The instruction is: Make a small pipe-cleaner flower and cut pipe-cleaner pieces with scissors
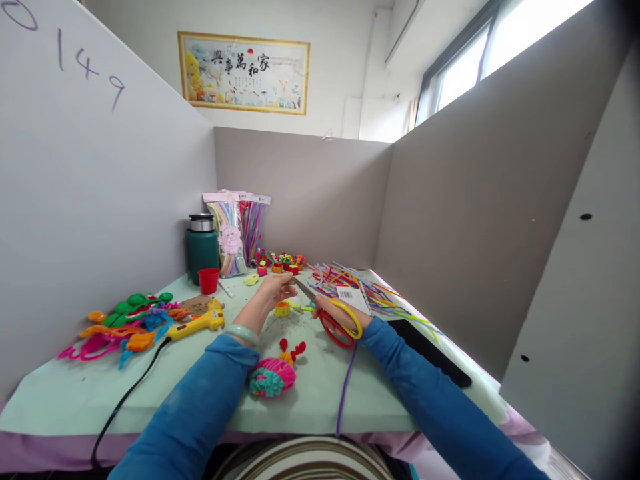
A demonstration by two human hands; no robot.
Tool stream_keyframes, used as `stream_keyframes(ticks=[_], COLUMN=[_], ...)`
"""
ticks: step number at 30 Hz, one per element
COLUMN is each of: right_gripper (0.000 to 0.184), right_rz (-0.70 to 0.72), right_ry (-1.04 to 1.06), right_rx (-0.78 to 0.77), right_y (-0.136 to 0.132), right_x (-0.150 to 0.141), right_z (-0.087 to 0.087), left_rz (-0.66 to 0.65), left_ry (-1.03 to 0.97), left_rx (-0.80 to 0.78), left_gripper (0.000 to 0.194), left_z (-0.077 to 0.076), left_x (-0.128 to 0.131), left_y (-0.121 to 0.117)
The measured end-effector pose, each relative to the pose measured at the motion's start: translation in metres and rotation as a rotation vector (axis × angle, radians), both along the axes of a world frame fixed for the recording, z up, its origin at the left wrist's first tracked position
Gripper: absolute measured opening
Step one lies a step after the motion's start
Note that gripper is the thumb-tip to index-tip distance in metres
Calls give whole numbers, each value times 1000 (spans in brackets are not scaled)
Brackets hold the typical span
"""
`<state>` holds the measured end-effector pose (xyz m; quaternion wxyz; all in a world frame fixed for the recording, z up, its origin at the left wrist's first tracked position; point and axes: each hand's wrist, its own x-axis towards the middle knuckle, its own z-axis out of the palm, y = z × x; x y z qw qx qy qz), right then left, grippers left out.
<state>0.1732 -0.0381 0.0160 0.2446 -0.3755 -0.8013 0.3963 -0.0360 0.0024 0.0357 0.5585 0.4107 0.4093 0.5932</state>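
My right hand (330, 311) grips a pair of scissors (341, 323) with red and yellow handles. The blades point up and left toward my left hand (277, 291). My left fingers are pinched together at the blade tips; what they hold is too small to make out. A purple pipe cleaner (346, 393) hangs down from by my right hand to the table's front edge. Just below my hands sits a small orange and yellow pipe-cleaner piece (282, 309). Nearer to me lies a pink and teal pipe-cleaner figure (273, 377) with red-tipped feelers.
A yellow glue gun (197, 325) with a black cord lies at left beside colourful pipe-cleaner pieces (133, 313). Behind stand a green bottle (203, 250), a red cup (209, 281) and bagged pipe cleaners (230, 233). Loose pipe cleaners (385, 293) and a black tablet-like slab (430, 353) lie right.
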Motion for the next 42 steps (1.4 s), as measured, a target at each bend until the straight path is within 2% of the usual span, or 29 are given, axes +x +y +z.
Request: stream_keyframes(ticks=[14, 23, 31, 35, 42], right_gripper=[72, 72, 67, 65, 65], right_rz=[56, 25, -61, -71, -9], right_ry=[81, 55, 22, 43, 91], right_rx=[-192, -155, 5, -8, -42], right_y=[5, 1, -8, -9, -3], right_x=[0, 0, -2, -2, -1], right_z=[-5, -1, 4, 4, -3], left_rz=[65, 50, 57, 52, 46], left_ry=[-34, -10, 7, 7, 77], left_rx=[35, 63, 94, 116, 182], left_gripper=[15, 15, 14, 13, 15], left_z=[-4, -5, -3, -4, -5], left_x=[-1, -1, 0, 0, -2], left_y=[5, 6, 4, 5, 5])
